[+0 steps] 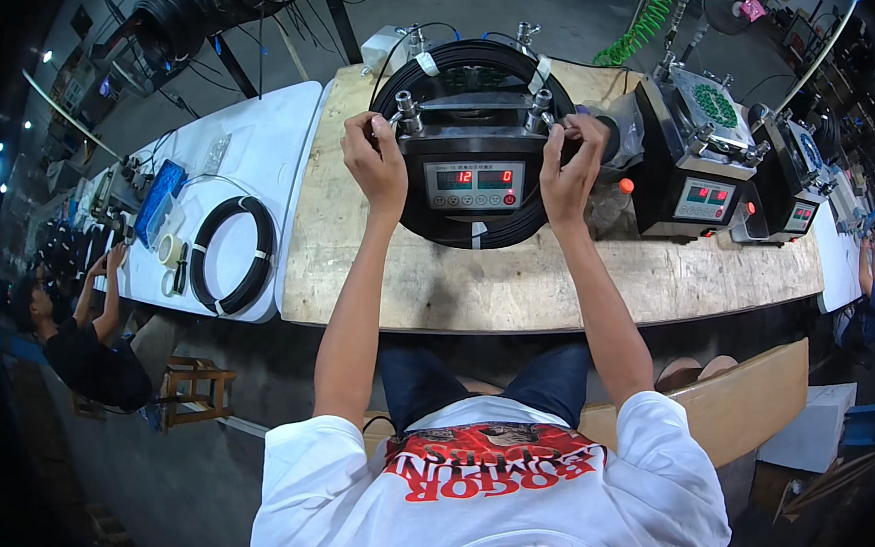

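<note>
In front of me stands a metal machine with a grey control panel [473,187] with red lit digits, and two upright metal knobs on top. A ring of black cable [422,227] loops around it, bound with white tape. My left hand [374,164] is closed, fingertips curled beside the left metal knob [408,114]. By the right metal knob [540,109], my right hand [572,171] is closed too, with thumb and fingers pinched together. Whatever lies between the fingers of either hand is too small or hidden to make out.
Two similar machines [698,194] stand to the right on the plywood tabletop [357,279]. On the white table at left lie another black cable coil [230,256], a tape roll [169,249] and a blue tray [162,196]. A seated person [97,353] works beyond.
</note>
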### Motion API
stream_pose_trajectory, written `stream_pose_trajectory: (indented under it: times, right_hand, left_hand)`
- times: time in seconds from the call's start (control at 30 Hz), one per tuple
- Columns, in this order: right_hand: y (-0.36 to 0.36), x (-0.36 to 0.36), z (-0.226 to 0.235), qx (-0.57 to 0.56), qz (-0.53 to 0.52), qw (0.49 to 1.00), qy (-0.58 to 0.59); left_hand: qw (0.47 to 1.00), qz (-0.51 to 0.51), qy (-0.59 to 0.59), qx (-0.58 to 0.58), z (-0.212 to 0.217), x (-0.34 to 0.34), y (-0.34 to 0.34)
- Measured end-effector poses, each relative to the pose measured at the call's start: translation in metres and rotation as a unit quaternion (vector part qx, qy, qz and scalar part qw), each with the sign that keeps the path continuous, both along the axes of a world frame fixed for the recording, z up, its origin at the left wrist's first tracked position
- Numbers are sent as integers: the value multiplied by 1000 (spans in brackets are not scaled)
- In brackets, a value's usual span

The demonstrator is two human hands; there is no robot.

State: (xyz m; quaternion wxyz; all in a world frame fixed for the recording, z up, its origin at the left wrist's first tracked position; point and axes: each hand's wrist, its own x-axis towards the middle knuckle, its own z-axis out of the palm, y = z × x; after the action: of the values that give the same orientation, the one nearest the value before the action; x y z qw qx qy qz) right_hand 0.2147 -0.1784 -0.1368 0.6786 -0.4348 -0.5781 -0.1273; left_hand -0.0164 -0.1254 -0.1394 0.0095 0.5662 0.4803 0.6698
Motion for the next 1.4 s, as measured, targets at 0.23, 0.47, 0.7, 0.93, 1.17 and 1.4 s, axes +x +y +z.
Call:
stream_pose_trajectory:
  times: [0.23, 0.47, 0.7, 0.93, 1.17, 1.4]
  right_hand:
    - [1, 4, -2, -38, -12, 999, 10]
    - [5, 9, 18, -121, 17, 976, 178]
    - [-8, 20, 21, -143, 74, 977, 142]
    - [0, 28, 26, -204, 71, 970, 116]
    - [-13, 20, 32, -216, 42, 974, 54]
    - [2, 28, 28, -203, -21, 977, 65]
  left_hand:
    - [1000, -14, -7, -18, 0, 2, 1]
    - [999, 8, 20, 26, -1, 0, 5]
    - [999, -18, -6, -33, 1, 0, -1]
    - [999, -24, -10, -36, 2, -1, 0]
    - [1000, -17, -1, 25, -3, -4, 5]
    - [999, -21, 6, 24, -2, 0, 5]
